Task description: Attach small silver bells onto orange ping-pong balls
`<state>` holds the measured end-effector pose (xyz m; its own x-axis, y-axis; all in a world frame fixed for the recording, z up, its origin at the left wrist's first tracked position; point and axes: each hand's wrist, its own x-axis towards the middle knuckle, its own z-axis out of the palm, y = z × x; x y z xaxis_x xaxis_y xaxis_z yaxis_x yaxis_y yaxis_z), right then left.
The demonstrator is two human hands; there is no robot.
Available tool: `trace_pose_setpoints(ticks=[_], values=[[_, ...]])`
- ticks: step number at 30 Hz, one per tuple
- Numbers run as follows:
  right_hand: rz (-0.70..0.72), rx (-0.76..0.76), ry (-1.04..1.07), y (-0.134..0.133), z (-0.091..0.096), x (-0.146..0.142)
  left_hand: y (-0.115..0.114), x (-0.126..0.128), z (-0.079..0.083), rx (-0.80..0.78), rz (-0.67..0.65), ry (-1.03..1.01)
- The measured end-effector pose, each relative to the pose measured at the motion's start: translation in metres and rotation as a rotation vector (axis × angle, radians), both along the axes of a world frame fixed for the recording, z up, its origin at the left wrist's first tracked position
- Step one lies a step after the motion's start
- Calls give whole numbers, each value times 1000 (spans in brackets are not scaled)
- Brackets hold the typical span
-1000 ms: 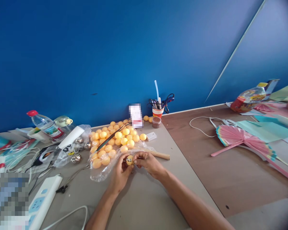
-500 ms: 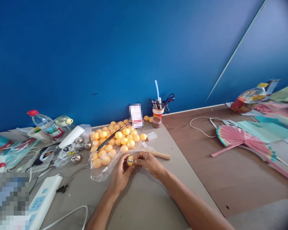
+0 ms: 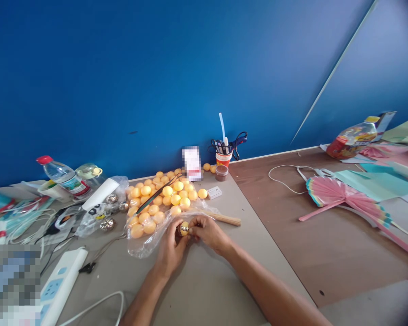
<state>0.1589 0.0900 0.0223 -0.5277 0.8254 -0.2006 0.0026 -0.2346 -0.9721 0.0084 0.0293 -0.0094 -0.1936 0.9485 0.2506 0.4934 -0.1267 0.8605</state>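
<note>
Between my two hands is a small yellow ball with shiny, metallic-looking spots on its face. My left hand curls round its left side and underside, fingers closed on it. The fingertips of my right hand are pinched together at the ball's right edge; whatever lies between them is too small to make out. Just beyond my hands, many yellow-orange balls lie on and in a clear plastic bag. A bundle of thin wooden sticks pokes out behind my right hand.
Shiny silver balls and a red-capped bottle stand left. A power strip lies front left. At the back are a tool cup, a small brown jar and a small white box. A pink fan lies right.
My right fingertips have shifted slightly against the ball, and the ball looks turned a little, showing more shiny spots. My left hand keeps its hold. The view has barely shifted.
</note>
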Motion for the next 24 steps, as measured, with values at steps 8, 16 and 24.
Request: trace_pose_setpoints(ticks=[8,16,24], values=[[-57,-17,-21,-3,5,-3,-1,1,-4,-20,10,-23],[-36,-14,-16,-3,6,-4,-2,1,-1,39,20,129],[-48,-25,-61,-4,5,-5,-2,4,2,65,16,174]])
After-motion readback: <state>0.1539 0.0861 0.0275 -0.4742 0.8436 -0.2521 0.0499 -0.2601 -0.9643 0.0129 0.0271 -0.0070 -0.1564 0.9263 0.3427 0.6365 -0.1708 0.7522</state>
